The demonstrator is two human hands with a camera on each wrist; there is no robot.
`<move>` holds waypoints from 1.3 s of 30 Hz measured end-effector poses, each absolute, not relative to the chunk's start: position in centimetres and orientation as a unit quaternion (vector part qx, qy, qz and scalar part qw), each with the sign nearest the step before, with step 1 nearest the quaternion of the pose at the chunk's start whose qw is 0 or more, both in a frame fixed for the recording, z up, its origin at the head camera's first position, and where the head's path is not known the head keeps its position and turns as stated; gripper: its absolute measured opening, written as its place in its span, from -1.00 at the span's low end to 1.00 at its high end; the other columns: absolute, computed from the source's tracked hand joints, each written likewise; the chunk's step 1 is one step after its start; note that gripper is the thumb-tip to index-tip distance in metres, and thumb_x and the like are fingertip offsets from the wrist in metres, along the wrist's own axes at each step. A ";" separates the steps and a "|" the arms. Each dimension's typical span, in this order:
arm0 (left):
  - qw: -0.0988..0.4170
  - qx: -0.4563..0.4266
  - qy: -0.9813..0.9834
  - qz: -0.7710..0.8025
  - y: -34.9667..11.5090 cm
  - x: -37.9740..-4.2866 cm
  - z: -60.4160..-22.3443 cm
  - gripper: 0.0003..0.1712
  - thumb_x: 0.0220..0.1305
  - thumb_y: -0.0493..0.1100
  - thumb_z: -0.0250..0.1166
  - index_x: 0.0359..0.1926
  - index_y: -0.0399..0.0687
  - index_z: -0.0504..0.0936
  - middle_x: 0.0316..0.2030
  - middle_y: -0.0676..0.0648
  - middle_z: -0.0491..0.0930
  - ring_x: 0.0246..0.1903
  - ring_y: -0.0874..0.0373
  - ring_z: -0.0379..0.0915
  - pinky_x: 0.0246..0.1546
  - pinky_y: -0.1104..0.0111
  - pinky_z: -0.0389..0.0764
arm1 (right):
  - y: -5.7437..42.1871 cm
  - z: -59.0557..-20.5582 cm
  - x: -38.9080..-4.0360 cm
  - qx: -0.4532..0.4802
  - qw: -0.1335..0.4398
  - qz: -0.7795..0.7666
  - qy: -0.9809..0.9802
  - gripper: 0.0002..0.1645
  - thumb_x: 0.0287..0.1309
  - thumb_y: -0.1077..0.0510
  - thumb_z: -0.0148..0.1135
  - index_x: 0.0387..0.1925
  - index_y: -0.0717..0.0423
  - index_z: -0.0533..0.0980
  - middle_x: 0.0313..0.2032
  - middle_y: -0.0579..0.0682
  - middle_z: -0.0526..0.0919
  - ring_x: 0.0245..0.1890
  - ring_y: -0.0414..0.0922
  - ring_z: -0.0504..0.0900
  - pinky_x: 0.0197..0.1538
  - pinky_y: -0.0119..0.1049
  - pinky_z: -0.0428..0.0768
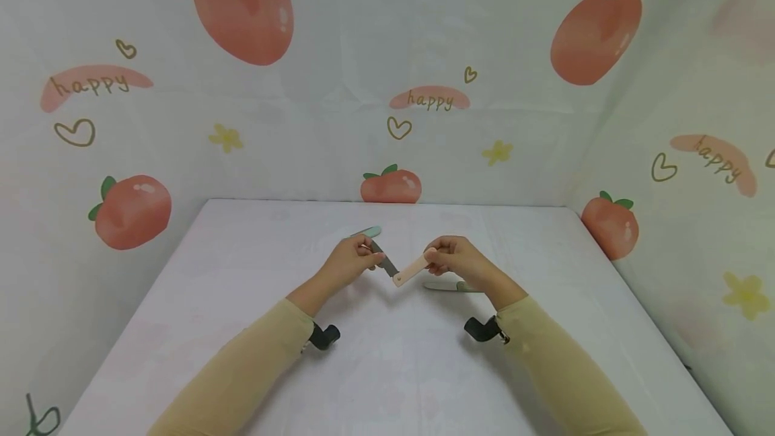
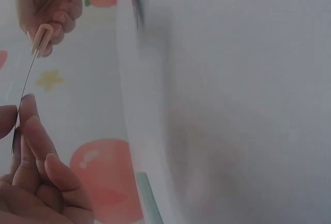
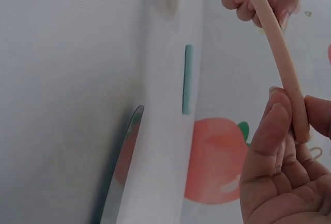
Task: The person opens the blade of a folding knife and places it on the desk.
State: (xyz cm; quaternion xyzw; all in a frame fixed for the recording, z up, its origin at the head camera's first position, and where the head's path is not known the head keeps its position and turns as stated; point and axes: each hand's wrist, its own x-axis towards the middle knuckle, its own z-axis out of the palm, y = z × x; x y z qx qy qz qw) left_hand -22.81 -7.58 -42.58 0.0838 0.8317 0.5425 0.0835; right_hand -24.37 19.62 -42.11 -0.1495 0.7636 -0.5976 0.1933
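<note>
A folding knife with a pale pink handle (image 1: pixel 414 270) and a dark grey blade (image 1: pixel 389 264) is held up over the table, partly unfolded into a V with its pivot lowest. My left hand (image 1: pixel 358 256) pinches the blade between thumb and fingers. The handle's other end is pinched by my right hand (image 1: pixel 455 258). In the left wrist view the blade (image 2: pixel 26 84) looks thin, seen along its edge. The right wrist view shows the slightly curved handle (image 3: pixel 282 53) between thumb and fingertips.
Behind my left hand lies a teal folding knife (image 1: pixel 371 231), partly covered in the head view. Another knife (image 1: pixel 442 286) lies unfolded below my right hand, its blade (image 3: pixel 124 172) pointing left. The white table (image 1: pixel 387 369) meets a printed cloth backdrop (image 1: pixel 339 153) at the back.
</note>
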 end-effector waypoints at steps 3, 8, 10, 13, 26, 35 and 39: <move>0.090 0.085 0.828 0.547 -7.9 -23.1 -42.6 -0.82 0.36 -0.14 0.33 -0.25 -0.16 0.54 -0.38 -0.02 0.75 -0.35 0.15 0.56 -0.41 0.34 0.33 | 19.7 -41.9 -24.4 -0.157 0.205 -0.585 0.769 -0.68 0.40 0.17 0.22 -0.07 0.42 0.51 -0.31 0.08 0.70 -0.30 -0.10 0.65 -0.15 -0.28 0.65; 0.102 0.102 0.817 0.558 -8.3 -23.3 -42.4 -0.84 0.36 -0.19 0.32 -0.25 -0.20 0.55 -0.41 -0.05 0.74 -0.38 0.16 0.58 -0.37 0.34 0.36 | 19.8 -41.5 -24.6 -0.168 0.219 -0.565 0.778 -0.68 0.39 0.14 0.22 -0.08 0.40 0.54 -0.31 0.08 0.71 -0.30 -0.11 0.65 -0.14 -0.27 0.65; 0.109 0.108 0.812 0.563 -8.4 -23.3 -42.2 -0.84 0.35 -0.21 0.32 -0.26 -0.22 0.54 -0.44 -0.05 0.73 -0.41 0.17 0.58 -0.35 0.34 0.37 | 19.8 -41.4 -24.7 -0.172 0.224 -0.559 0.780 -0.70 0.39 0.15 0.23 -0.10 0.38 0.55 -0.32 0.07 0.70 -0.31 -0.11 0.65 -0.15 -0.26 0.65; 0.119 0.114 0.807 0.567 -8.4 -23.2 -42.1 -0.85 0.33 -0.22 0.32 -0.29 -0.22 0.53 -0.47 -0.04 0.72 -0.44 0.19 0.58 -0.33 0.35 0.38 | 19.9 -41.2 -24.8 -0.179 0.232 -0.551 0.781 -0.72 0.38 0.16 0.24 -0.12 0.37 0.56 -0.34 0.07 0.70 -0.32 -0.11 0.65 -0.15 -0.26 0.65; 0.110 0.111 0.803 0.575 -8.7 -23.5 -42.5 -0.84 0.37 -0.23 0.31 -0.32 -0.19 0.50 -0.42 -0.07 0.74 -0.43 0.18 0.56 -0.38 0.36 0.36 | 19.9 -41.5 -25.1 -0.165 0.221 -0.572 0.772 -0.71 0.43 0.18 0.17 -0.10 0.42 0.51 -0.33 0.06 0.69 -0.31 -0.10 0.64 -0.16 -0.26 0.64; 0.070 0.051 0.772 0.630 -8.5 -23.6 -42.4 -0.77 0.41 -0.23 0.27 -0.35 -0.16 0.40 -0.32 -0.13 0.77 -0.41 0.18 0.56 -0.22 0.26 0.46 | 19.5 -41.7 -25.2 -0.089 0.165 -0.653 0.734 -0.81 0.45 0.27 0.10 -0.14 0.40 0.47 -0.37 0.02 0.69 -0.36 -0.19 0.64 -0.21 -0.36 0.63; 0.055 0.027 0.748 0.661 -8.1 -23.6 -42.5 -0.76 0.40 -0.23 0.28 -0.37 -0.15 0.40 -0.33 -0.12 0.77 -0.44 0.22 0.54 -0.28 0.34 0.42 | 19.2 -41.9 -25.2 -0.060 0.140 -0.682 0.716 -0.79 0.47 0.26 0.08 -0.11 0.41 0.44 -0.39 0.00 0.68 -0.38 -0.23 0.65 -0.23 -0.41 0.63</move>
